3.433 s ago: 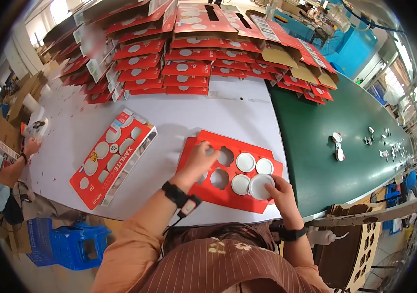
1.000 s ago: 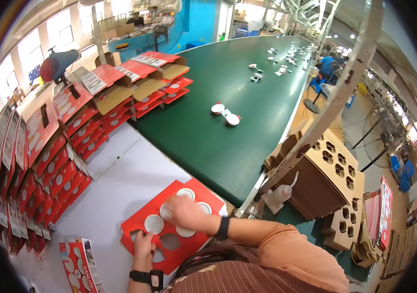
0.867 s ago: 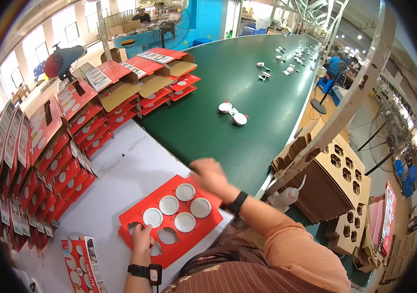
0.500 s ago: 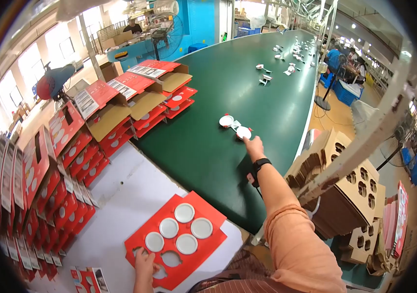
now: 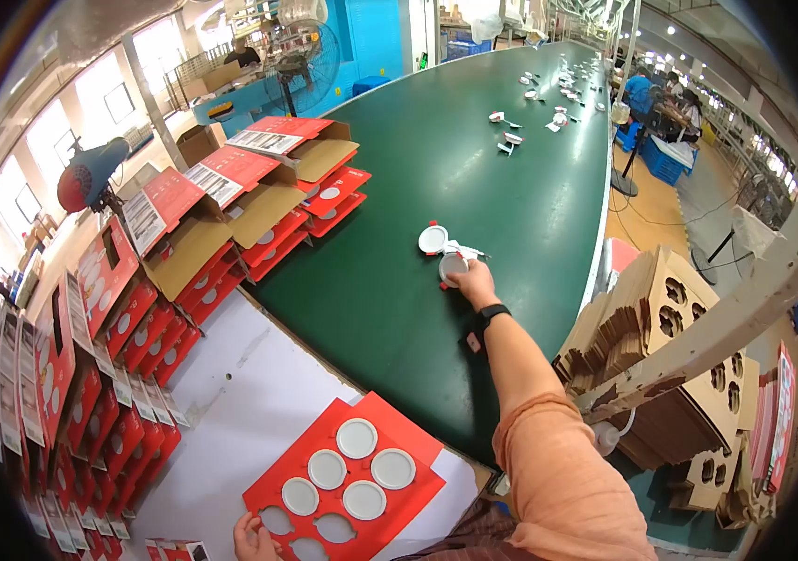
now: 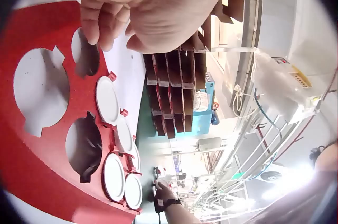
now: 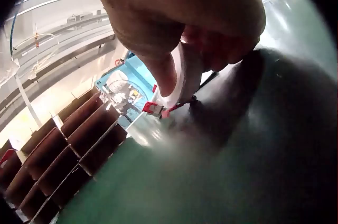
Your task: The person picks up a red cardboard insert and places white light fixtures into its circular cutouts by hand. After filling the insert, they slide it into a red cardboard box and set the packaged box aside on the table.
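Observation:
Out over the green conveyor belt (image 5: 390, 327), my right hand (image 5: 477, 284) pinches a white round downlight (image 5: 453, 268) by its rim, thumb on the face. The right wrist view shows this downlight (image 7: 186, 71) edge-on between thumb and fingers, with red clips below. A second white downlight (image 5: 433, 239) lies on the belt just beyond it. On the white table sits a red cardboard insert (image 5: 406, 487) with round holes; several hold white downlights (image 5: 357, 438), and 3 are bare. My left hand (image 5: 253, 540) is at the insert's left corner, fingers loosely bent near a bare hole (image 6: 85, 52).
Red printed cartons (image 5: 119, 346) stand stacked along the left of the white table (image 5: 240, 374). More lamps (image 5: 560, 120) lie farther up the belt. Brown cardboard inserts (image 5: 642, 327) are piled at the right, behind a slanted metal post (image 5: 698, 346).
My right hand has swung from the red insert out over the belt and taken hold of the nearer downlight, which has tilted. My left hand has slid back to the insert's corner.

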The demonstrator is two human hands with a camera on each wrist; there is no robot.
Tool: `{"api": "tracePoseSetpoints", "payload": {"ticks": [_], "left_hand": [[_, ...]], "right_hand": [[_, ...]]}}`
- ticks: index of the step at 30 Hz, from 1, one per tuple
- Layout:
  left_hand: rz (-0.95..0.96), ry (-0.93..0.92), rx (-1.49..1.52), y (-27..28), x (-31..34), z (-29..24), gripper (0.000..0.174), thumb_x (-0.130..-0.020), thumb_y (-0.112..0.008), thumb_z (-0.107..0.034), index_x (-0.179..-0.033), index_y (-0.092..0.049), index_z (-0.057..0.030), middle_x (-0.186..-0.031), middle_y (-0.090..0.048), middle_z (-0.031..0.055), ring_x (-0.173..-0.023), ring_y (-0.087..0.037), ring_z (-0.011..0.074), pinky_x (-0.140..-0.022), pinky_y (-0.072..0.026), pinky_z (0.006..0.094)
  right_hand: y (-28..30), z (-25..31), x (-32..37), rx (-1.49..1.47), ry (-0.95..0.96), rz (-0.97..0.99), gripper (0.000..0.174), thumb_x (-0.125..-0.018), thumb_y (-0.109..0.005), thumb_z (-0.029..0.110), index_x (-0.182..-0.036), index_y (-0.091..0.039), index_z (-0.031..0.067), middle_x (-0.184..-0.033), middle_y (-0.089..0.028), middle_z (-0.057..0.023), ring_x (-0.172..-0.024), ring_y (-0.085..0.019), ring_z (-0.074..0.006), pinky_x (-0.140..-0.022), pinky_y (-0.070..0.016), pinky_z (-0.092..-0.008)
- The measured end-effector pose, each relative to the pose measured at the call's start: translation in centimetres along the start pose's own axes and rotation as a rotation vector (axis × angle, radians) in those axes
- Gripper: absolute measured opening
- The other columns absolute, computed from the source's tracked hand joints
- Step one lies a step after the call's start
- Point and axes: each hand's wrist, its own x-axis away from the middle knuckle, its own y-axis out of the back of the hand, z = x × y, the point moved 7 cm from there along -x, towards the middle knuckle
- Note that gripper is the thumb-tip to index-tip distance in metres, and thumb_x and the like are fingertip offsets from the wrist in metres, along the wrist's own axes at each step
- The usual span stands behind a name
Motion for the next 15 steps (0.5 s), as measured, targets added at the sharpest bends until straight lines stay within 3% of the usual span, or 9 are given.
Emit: {"api": "tracePoseSetpoints", "payload": {"ticks": [2,4,5,7,9,11,12,14,15], "left_hand": [[-0.017,-0.015,0.037,-1.3,0.3,-2.9,0.041,-0.087,-0.052,0.000,-0.127,-0.044,-0.0030,-0.107,-0.058,0.0104,-0.054,-0.051,0.0088,-0.047,-0.0440,0.0210],[-0.053,-0.023,0.073,-2.7,0.9,-5.6,0.042,-0.083,-0.051,0.004,-0.124,-0.046,-0.0012,-0.104,-0.058,0.0104,-0.053,-0.052,0.0092,-0.046,-0.0435,0.0220],[-0.002,-0.165,-0.011,-4.1,1.4,-8.0,0.039,-0.083,-0.049,0.006,-0.121,-0.048,-0.0010,-0.105,-0.057,0.0104,-0.056,-0.053,0.0086,-0.048,-0.0438,0.0216],[0.089,-0.351,-0.130,-6.1,1.9,-10.9,0.034,-0.082,-0.049,0.009,-0.115,-0.052,-0.0004,-0.107,-0.056,0.0100,-0.061,-0.054,0.0079,-0.051,-0.0447,0.0216],[0.143,-0.235,-0.065,-8.2,3.0,-13.4,0.032,-0.080,-0.055,0.006,-0.110,-0.057,-0.0015,-0.107,-0.055,0.0099,-0.067,-0.055,0.0089,-0.057,-0.0463,0.0221],[0.206,-0.318,-0.107,-9.4,3.3,-13.9,0.028,-0.079,-0.056,0.005,-0.107,-0.059,-0.0012,-0.103,-0.056,0.0097,-0.066,-0.054,0.0076,-0.057,-0.0455,0.0218],[0.238,-0.324,-0.129,-10.1,3.1,-13.1,0.027,-0.079,-0.056,0.005,-0.105,-0.059,-0.0011,-0.100,-0.057,0.0092,-0.064,-0.054,0.0077,-0.056,-0.0449,0.0215],[0.282,-0.238,-0.061,-11.7,2.5,-10.6,0.026,-0.078,-0.057,0.005,-0.102,-0.062,-0.0024,-0.096,-0.059,0.0087,-0.062,-0.056,0.0075,-0.054,-0.0444,0.0203],[0.314,-0.251,-0.097,-11.8,1.3,-7.9,0.026,-0.080,-0.052,0.007,-0.102,-0.059,-0.0046,-0.084,-0.059,0.0054,-0.050,-0.055,0.0077,-0.042,-0.0420,0.0211]], "right_hand": [[-1.8,-0.1,0.9,-0.356,0.108,0.005,0.036,-0.069,-0.074,0.019,-0.099,-0.066,0.0010,-0.088,-0.069,-0.0109,-0.082,-0.067,-0.0238,-0.078,-0.0509,-0.0336],[-0.5,4.3,6.0,-0.584,0.190,0.130,0.031,-0.074,-0.070,0.008,-0.103,-0.064,0.0001,-0.091,-0.068,-0.0067,-0.080,-0.064,-0.0168,-0.074,-0.0515,-0.0309],[-0.4,5.7,7.9,-0.670,0.241,0.193,0.031,-0.075,-0.068,0.006,-0.105,-0.063,-0.0001,-0.092,-0.067,-0.0056,-0.079,-0.064,-0.0153,-0.070,-0.0522,-0.0298],[0.2,8.1,11.8,-0.672,0.243,0.264,0.032,-0.076,-0.067,0.004,-0.108,-0.061,0.0010,-0.093,-0.065,-0.0050,-0.077,-0.063,-0.0149,-0.061,-0.0521,-0.0281],[0.1,8.2,14.3,-0.637,0.210,0.326,0.031,-0.076,-0.067,0.005,-0.107,-0.061,0.0026,-0.090,-0.065,-0.0048,-0.075,-0.062,-0.0134,-0.055,-0.0510,-0.0266],[0.1,6.9,15.3,-0.522,0.240,0.206,0.029,-0.076,-0.067,0.007,-0.104,-0.062,0.0026,-0.092,-0.065,-0.0083,-0.084,-0.063,-0.0196,-0.070,-0.0528,-0.0319],[0.2,5.3,14.8,-0.291,0.279,0.097,0.031,-0.074,-0.067,0.011,-0.103,-0.063,0.0020,-0.095,-0.065,-0.0129,-0.089,-0.063,-0.0253,-0.077,-0.0517,-0.0357],[2.7,4.9,16.1,-0.288,0.115,0.176,0.033,-0.072,-0.066,0.016,-0.103,-0.064,0.0040,-0.099,-0.065,-0.0164,-0.096,-0.063,-0.0266,-0.085,-0.0490,-0.0373],[4.1,4.8,16.6,-0.209,0.186,0.088,0.032,-0.073,-0.065,0.017,-0.103,-0.065,0.0071,-0.108,-0.064,-0.0165,-0.100,-0.063,-0.0261,-0.092,-0.0465,-0.0369]]}}
